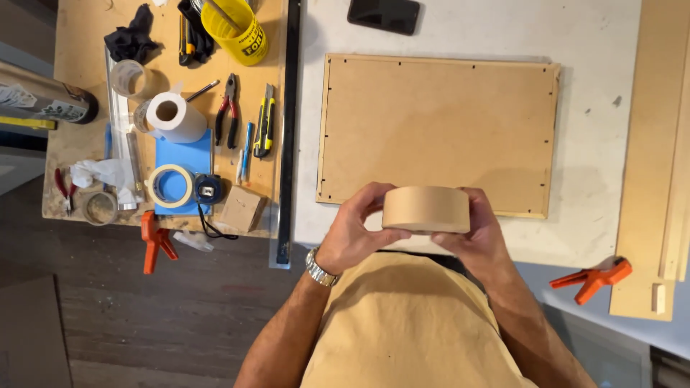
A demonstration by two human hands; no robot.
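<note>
A wide roll of brown tape [426, 208] is held edge-on between both my hands, just above the near edge of the white table [611, 144]. My left hand [357, 233] grips its left side with the thumb under the roll; a metal watch sits on that wrist. My right hand [478, 241] holds the right side from below. Behind the roll lies a picture frame [438, 129] face down, its brown backing board up.
A dark phone [384, 14] lies at the table's far edge. The left bench holds a masking tape roll [171, 186], paper roll [175, 116], pliers [229, 108], utility knife [264, 122], yellow cup [237, 29]. Orange clamps [593, 279] [155, 241] sit at the edges; wood strips [650, 158] lie right.
</note>
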